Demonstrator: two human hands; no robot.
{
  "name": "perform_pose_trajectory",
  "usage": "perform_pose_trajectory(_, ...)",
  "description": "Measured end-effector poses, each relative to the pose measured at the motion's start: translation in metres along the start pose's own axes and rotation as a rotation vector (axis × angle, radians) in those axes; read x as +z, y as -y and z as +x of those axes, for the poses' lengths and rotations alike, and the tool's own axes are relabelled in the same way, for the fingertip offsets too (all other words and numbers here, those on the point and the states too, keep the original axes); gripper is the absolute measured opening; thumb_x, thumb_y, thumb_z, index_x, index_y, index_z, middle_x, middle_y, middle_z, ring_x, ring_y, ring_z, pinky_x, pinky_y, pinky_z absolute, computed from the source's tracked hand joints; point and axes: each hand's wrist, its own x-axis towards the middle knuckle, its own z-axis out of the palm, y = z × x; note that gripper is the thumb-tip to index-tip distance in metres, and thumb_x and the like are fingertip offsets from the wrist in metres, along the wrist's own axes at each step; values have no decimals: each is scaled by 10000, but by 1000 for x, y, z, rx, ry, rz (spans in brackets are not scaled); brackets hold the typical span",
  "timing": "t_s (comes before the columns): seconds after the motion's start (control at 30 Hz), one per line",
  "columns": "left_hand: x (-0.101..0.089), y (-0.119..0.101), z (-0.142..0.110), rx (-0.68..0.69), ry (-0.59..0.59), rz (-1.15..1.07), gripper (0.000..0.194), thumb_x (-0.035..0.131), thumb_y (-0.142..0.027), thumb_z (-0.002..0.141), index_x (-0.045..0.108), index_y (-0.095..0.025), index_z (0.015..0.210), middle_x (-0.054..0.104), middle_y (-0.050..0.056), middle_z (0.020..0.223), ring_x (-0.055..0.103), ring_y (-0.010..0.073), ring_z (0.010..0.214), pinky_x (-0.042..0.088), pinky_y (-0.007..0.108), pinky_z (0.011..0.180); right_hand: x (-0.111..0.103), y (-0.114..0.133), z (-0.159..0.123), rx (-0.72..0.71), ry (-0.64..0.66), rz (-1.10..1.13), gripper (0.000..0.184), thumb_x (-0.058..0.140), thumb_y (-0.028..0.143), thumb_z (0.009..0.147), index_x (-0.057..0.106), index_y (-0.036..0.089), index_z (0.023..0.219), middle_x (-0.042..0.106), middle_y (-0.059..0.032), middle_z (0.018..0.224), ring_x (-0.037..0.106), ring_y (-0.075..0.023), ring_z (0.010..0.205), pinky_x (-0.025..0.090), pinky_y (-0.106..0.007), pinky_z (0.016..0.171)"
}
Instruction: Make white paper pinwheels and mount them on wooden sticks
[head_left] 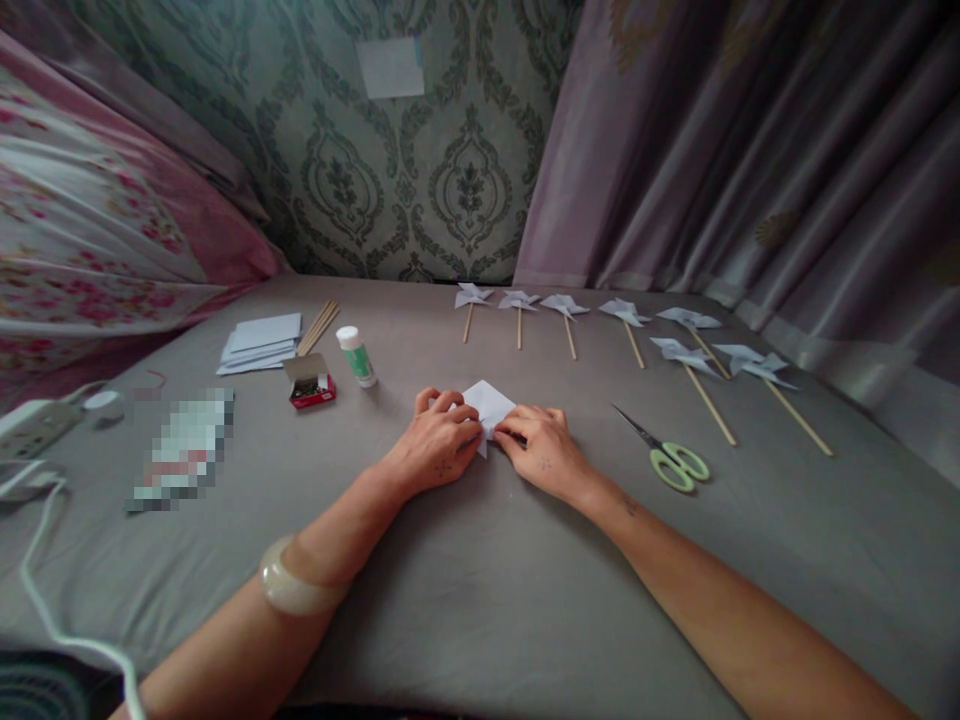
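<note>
A piece of white paper lies at the middle of the grey cloth surface, with folds or cut flaps near its front corner. My left hand is closed over its left side, fingers curled and pressing on it. From the right, my right hand pinches the paper's front edge between thumb and fingers. Both sets of fingertips almost meet there and partly hide the paper. Scissors with light green handles rest to the right of my right hand. A glue stick stands upright beyond my left hand.
Several white paper pinwheels on wooden sticks lie at the back right. At the left are stacked white paper, wooden sticks, an open small red box, a blurred packet and a power strip with a white cable.
</note>
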Motion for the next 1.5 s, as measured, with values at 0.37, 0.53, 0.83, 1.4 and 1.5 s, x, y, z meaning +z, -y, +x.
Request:
perform_pose_trajectory(0.37, -1, -4, 0, -27, 15, -18, 234, 466, -223, 887, 699, -207, 891, 703, 66, 970, 504, 250, 1029, 243, 478, 938, 6, -4, 8, 81, -132, 43, 95, 642, 226, 806, 674, 205, 719, 677, -38, 920, 603, -191, 937, 343, -361, 852)
perform_pose_trajectory(0.53, 1, -4, 1, -27, 1, -15, 227, 467, -214, 882, 694, -212, 869, 702, 68, 958, 502, 250, 1033, 244, 474, 934, 7, -6, 13, 92, -148, 45, 106, 650, 227, 788, 667, 207, 685, 678, -37, 914, 607, -191, 922, 358, -372, 866)
perform_pose_trajectory(0.83, 2, -4, 0, -32, 10, -13, 217, 468, -215, 892, 682, -206, 859, 708, 53, 978, 499, 252, 1051, 236, 460, 946, 9, -9, 21, 144, -117, 65, 103, 663, 206, 763, 672, 182, 663, 666, -38, 894, 608, -175, 896, 384, -356, 872)
perform_pose_trajectory(1.4, 4, -5, -2, -45, 23, -28, 244, 502, -200, 867, 697, -257, 1001, 692, 63, 1026, 489, 260, 1041, 239, 480, 936, 10, -9, 26, 174, -93, 10, 110, 673, 208, 737, 659, 188, 630, 665, -36, 866, 604, -180, 874, 369, -357, 843)
perform_pose_trajectory(1.5, 5, -4, -2, -41, 28, -19, 249, 497, -210, 872, 693, -263, 1016, 686, 60, 1043, 483, 260, 1044, 235, 481, 938, 10, -8, 27, 199, -76, -1, 107, 670, 216, 745, 661, 186, 643, 664, -35, 877, 605, -178, 884, 369, -352, 850)
